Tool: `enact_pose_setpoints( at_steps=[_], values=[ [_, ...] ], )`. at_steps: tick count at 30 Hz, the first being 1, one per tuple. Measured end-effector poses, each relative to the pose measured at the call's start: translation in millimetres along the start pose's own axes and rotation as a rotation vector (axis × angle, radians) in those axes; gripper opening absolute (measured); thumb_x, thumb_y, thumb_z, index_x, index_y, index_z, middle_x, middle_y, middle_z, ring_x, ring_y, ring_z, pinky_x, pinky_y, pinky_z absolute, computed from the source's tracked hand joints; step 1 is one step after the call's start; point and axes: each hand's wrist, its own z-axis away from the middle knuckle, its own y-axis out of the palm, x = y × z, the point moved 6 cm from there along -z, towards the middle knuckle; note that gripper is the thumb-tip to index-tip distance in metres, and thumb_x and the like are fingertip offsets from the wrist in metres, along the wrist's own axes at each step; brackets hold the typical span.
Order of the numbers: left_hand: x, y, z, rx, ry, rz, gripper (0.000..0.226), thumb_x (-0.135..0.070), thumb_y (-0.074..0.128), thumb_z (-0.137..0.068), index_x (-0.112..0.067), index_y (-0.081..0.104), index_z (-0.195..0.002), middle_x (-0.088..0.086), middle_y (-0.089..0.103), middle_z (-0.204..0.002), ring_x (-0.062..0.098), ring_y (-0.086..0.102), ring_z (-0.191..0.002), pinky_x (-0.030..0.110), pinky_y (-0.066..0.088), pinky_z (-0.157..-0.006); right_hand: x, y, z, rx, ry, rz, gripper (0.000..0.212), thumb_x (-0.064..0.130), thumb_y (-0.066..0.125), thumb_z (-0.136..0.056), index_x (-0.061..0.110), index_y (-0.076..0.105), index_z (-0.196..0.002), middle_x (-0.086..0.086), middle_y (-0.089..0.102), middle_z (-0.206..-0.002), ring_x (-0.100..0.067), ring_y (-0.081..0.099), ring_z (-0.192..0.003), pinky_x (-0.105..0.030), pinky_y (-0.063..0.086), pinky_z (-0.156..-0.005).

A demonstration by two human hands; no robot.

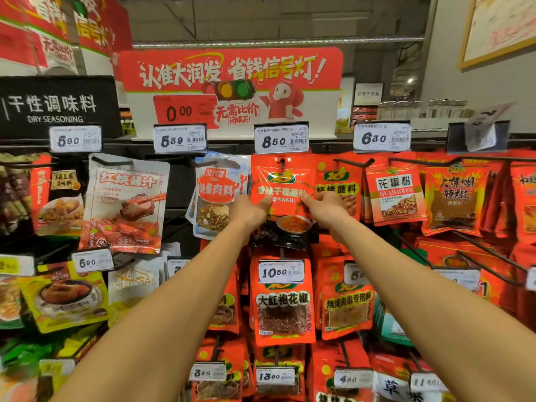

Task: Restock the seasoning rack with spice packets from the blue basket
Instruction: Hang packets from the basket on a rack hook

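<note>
Spice packet (pixel 282 195) | pinched by both hands: left (pixel 251 211), right (pixel 326 208) | hanging on seasoning rack (pixel 478 250)

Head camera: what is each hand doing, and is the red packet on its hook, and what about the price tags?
Left hand: pinches the red packet's left edge.
Right hand: pinches its right edge.
Red packet: held up flat, top hole at the hook.
8.50 price tag: upright above it.
Far-right price tag: crooked, curling.
</note>
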Motion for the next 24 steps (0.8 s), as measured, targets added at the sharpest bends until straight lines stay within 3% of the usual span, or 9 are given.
enact_pose_setpoints(
  at_steps=[2, 5, 8, 10, 13, 18, 24],
  values=[
    [-6, -10, 9, -0.019, 0.017, 0.017, 0.028, -0.038, 0.066, -0.095, -0.015, 0.064, -0.112, 0.001, 0.066, -0.111, 0.022, 0.061, -0.101, 0.035, 0.048, -0.089, -1, -15, 11, -0.013, -0.026, 0.017, 0.043, 0.052, 0.060, -0.095, 0.015, 0.065, -0.116, -0.007, 0.069, -0.109, -0.032, 0.066, -0.102, -0.041, 0.055, -0.088],
    [-16, -28, 25, -0.059, 0.044, 0.006, 0.044, -0.033, 0.066, -0.095, -0.012, 0.058, -0.132, -0.002, 0.063, -0.110, 0.027, 0.064, -0.101, 0.039, 0.053, -0.090, -1, -41, 29, -0.051, -0.060, -0.137, 0.023, 0.035, 0.063, -0.095, 0.014, 0.071, -0.102, -0.010, 0.075, -0.099, -0.027, 0.072, -0.092, -0.047, 0.059, -0.088],
    [-23, -42, 47, -0.072, 0.058, 0.068, 0.021, -0.025, 0.064, -0.094, -0.017, 0.069, -0.113, 0.005, 0.072, -0.102, 0.026, 0.065, -0.088, 0.048, 0.056, -0.085, -1, -69, 61, 0.007, -0.050, -0.310, 0.012, 0.021, 0.061, -0.097, 0.013, 0.070, -0.092, -0.012, 0.076, -0.087, -0.019, 0.071, -0.063, -0.035, 0.058, -0.061],
    [-27, -44, 69, -0.036, 0.044, 0.155, 0.010, -0.020, 0.062, -0.097, -0.017, 0.071, -0.093, 0.003, 0.072, -0.088, 0.023, 0.065, -0.081, 0.036, 0.055, -0.069, -3, -88, 86, 0.060, -0.076, -0.381, 0.015, 0.016, 0.058, -0.098, 0.012, 0.068, -0.086, -0.010, 0.074, -0.076, -0.020, 0.067, -0.055, -0.028, 0.052, -0.049],
    [-30, -27, 112, 0.043, 0.010, 0.208, 0.013, -0.024, 0.062, -0.098, -0.015, 0.071, -0.092, 0.000, 0.076, -0.078, 0.018, 0.074, -0.072, 0.027, 0.055, -0.060, -24, -119, 125, 0.101, -0.087, -0.456, 0.018, 0.008, 0.058, -0.096, 0.009, 0.066, -0.080, -0.007, 0.069, -0.063, -0.020, 0.064, -0.049, -0.025, 0.049, -0.043],
    [-8, 40, 198, 0.152, -0.117, 0.352, 0.010, -0.019, 0.065, -0.095, -0.012, 0.071, -0.093, 0.004, 0.075, -0.077, 0.014, 0.070, -0.061, 0.021, 0.057, -0.055, -113, -148, 181, 0.200, 0.005, -0.492, 0.023, 0.005, 0.055, -0.097, 0.007, 0.064, -0.076, -0.009, 0.066, -0.060, -0.020, 0.061, -0.045, -0.023, 0.044, -0.040],
    [90, 143, 303, 0.214, -0.452, 0.340, 0.010, -0.016, 0.060, -0.098, -0.013, 0.069, -0.094, 0.002, 0.073, -0.075, 0.010, 0.065, -0.058, 0.023, 0.054, -0.057, -276, -146, 229, 0.337, 0.339, -0.439, 0.027, 0.003, 0.054, -0.099, 0.005, 0.061, -0.072, -0.006, 0.063, -0.054, -0.013, 0.056, -0.038, -0.018, 0.040, -0.038]
  ],
)
